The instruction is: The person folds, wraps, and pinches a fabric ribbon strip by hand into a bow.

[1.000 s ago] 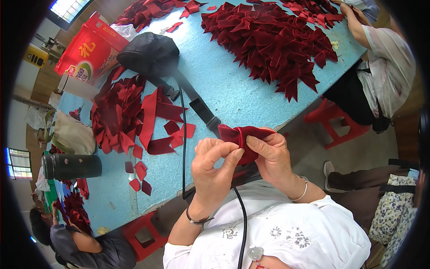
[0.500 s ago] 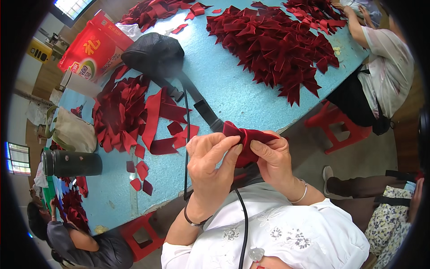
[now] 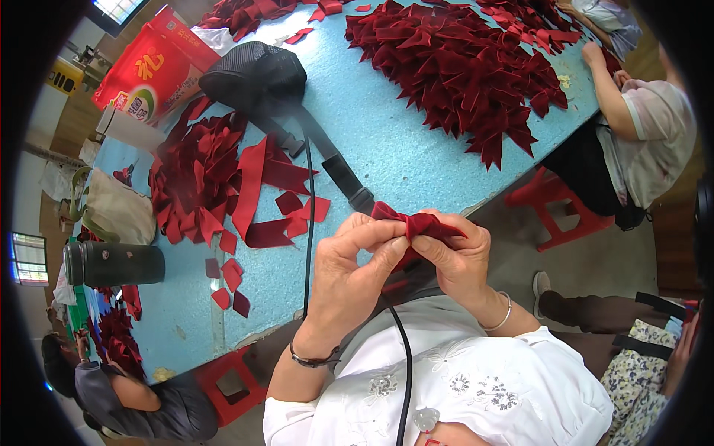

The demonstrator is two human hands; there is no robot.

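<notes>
A dark red velvet bow [image 3: 416, 227] sits pinched between both hands just off the near edge of the blue table [image 3: 416, 156]. Its long axis runs left to right, tilting slightly down toward the right, with the gathered middle hidden under fingers. The left hand [image 3: 353, 275] closes thumb and forefinger on its left part; the right hand [image 3: 461, 260] curls around its right end, fingers shut on the cloth. A black cord [image 3: 309, 223] runs past the left hand. Farther left lie loose red strips [image 3: 253, 186]; at far right a heap of bows [image 3: 454, 67].
</notes>
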